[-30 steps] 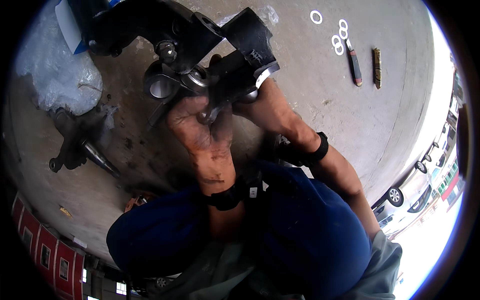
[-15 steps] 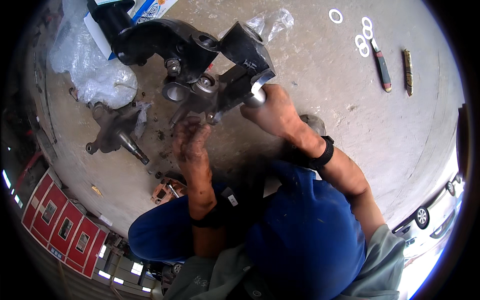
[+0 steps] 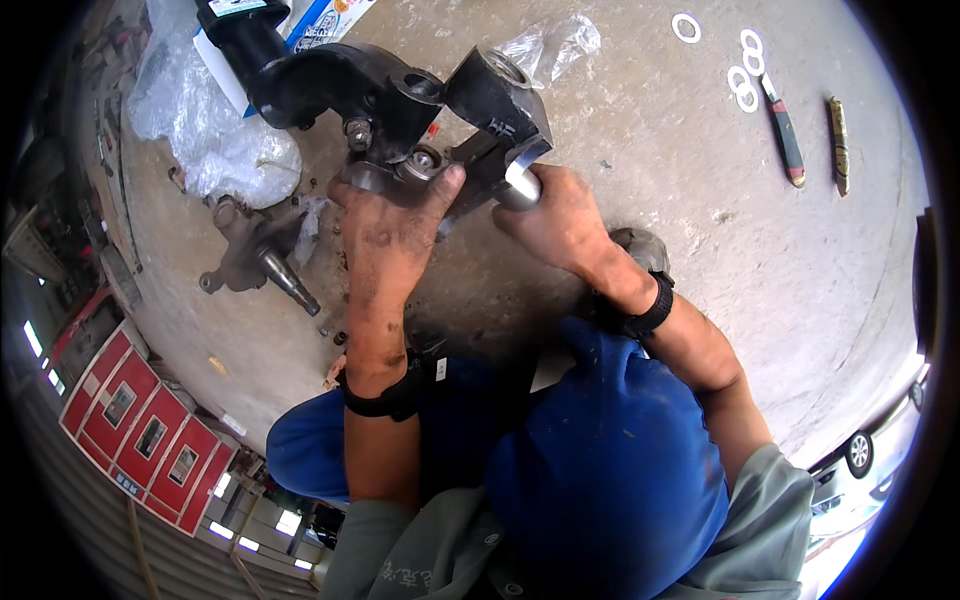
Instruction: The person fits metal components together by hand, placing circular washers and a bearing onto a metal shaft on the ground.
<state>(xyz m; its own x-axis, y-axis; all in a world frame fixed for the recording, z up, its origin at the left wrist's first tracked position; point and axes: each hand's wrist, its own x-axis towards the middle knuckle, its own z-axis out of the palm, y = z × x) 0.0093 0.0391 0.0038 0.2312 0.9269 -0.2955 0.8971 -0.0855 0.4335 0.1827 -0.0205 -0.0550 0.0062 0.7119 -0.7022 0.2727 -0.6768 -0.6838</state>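
Note:
In front of me stands a heavy black forged axle end (image 3: 330,85) with a curved arm. Against it sits a black steering knuckle (image 3: 495,105) with bored eyes. My right hand (image 3: 560,220) is closed round a bright steel pin (image 3: 520,188), which sits at the knuckle's near eye. How deep the pin goes in is hidden. My left hand (image 3: 390,235) grips the lower part of the knuckle beside a round bearing-like seat (image 3: 425,158). Its thumb lies along the near side, and most of its fingers are out of sight beneath.
A dirty old spindle (image 3: 262,258) lies on the floor at left, near crumpled plastic wrap (image 3: 215,150). At right lie a knife (image 3: 785,135), white rings (image 3: 742,88) and a patterned stick (image 3: 840,145). A clear bag (image 3: 550,48) lies beyond the knuckle.
My left hand has moved up from below the knuckle and taken hold of its lower part. My right hand stays on the pin. The whole view has shifted slightly.

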